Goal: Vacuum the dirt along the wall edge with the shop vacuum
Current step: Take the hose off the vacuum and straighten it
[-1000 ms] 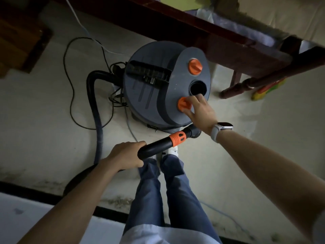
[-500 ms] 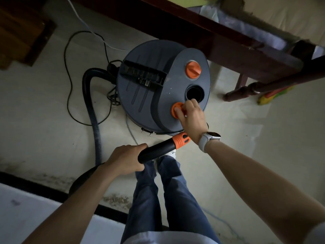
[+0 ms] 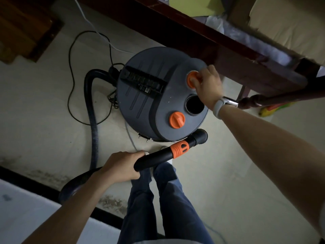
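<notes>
The right hand [image 3: 208, 85] has left the near knob [image 3: 177, 120] and now pinches the far knob [image 3: 192, 80] on the vacuum [image 3: 149, 106], likely switching on, while the left hand [image 3: 121, 167] grips the nozzle [image 3: 168, 152] above the dirt [image 3: 112, 202].

Dark wood table [image 3: 202, 37] at 1 o'clock; yellow-green toy [image 3: 274, 110] under it at 3; wooden furniture [image 3: 22, 30] at 10; smartwatch [image 3: 222, 105] nr centre.

Dim room in a home, pale floor [image 3: 44, 134], dark wooden bed frame [image 3: 219, 48] with cream mattress [image 3: 288, 23] above it, wooden furniture [image 3: 22, 27] well left of the frame
</notes>
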Action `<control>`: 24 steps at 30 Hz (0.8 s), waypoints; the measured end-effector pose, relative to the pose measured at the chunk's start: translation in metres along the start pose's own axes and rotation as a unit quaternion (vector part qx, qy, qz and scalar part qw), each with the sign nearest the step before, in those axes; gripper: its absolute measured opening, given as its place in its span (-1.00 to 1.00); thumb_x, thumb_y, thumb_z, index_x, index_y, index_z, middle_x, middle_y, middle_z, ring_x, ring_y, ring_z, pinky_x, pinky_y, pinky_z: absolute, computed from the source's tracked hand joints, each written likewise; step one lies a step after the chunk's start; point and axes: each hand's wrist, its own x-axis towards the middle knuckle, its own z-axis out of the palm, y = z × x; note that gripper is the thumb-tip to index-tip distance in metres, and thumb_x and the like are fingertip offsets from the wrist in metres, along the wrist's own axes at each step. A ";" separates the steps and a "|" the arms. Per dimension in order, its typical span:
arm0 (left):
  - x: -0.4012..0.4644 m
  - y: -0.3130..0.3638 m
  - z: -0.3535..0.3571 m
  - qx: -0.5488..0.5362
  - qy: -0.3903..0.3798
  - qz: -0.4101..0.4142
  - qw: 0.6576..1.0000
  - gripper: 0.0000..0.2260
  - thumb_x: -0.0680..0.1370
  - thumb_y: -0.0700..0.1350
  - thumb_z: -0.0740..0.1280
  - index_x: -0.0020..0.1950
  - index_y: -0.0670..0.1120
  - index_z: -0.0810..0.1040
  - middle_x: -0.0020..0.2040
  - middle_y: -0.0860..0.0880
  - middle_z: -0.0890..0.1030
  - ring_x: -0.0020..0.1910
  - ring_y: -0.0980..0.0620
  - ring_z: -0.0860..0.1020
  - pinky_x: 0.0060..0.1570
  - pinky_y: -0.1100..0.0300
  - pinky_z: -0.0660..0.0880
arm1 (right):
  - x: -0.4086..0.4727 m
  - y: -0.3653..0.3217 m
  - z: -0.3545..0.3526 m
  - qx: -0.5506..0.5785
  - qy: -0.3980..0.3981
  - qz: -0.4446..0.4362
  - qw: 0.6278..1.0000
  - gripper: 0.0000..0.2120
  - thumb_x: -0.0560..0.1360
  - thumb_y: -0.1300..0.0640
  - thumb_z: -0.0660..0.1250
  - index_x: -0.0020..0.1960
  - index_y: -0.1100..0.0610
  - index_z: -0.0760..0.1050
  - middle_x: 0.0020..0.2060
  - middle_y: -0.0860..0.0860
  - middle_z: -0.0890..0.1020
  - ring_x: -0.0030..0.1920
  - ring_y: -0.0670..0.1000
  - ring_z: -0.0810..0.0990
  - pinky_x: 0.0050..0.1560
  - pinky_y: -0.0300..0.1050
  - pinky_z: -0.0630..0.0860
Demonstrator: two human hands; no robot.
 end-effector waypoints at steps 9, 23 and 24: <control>0.000 0.009 0.007 0.003 -0.001 -0.006 1.000 -0.68 0.35 -0.13 0.31 -0.12 0.15 0.18 -0.40 0.08 0.37 -0.31 -0.03 0.44 -0.45 0.28 0.23 | -0.001 -0.008 0.002 0.023 0.024 0.066 0.997 -0.75 0.57 0.13 0.22 0.07 0.32 0.48 0.11 0.22 0.49 0.08 0.22 0.47 -0.05 -0.06 0.31; -0.020 0.034 0.024 -0.123 -0.022 0.003 0.992 -0.70 0.36 -0.11 0.33 0.08 0.03 0.41 -0.09 0.03 0.54 -0.07 -0.08 0.55 -0.21 0.17 0.39 | -0.162 -0.007 0.011 0.267 0.155 0.398 0.864 -0.54 0.53 0.07 0.31 0.27 0.38 0.37 0.08 0.19 0.49 0.20 0.23 0.46 0.14 -0.05 0.41; -0.022 0.040 0.026 -0.133 -0.024 0.009 0.991 -0.72 0.36 -0.13 0.33 0.03 0.05 0.40 -0.10 0.01 0.53 -0.06 -0.10 0.55 -0.22 0.18 0.37 | -0.182 -0.008 0.015 0.325 0.118 0.460 0.818 -0.50 0.53 0.05 0.31 0.31 0.36 0.33 0.03 0.16 0.51 0.17 0.22 0.49 0.07 -0.07 0.43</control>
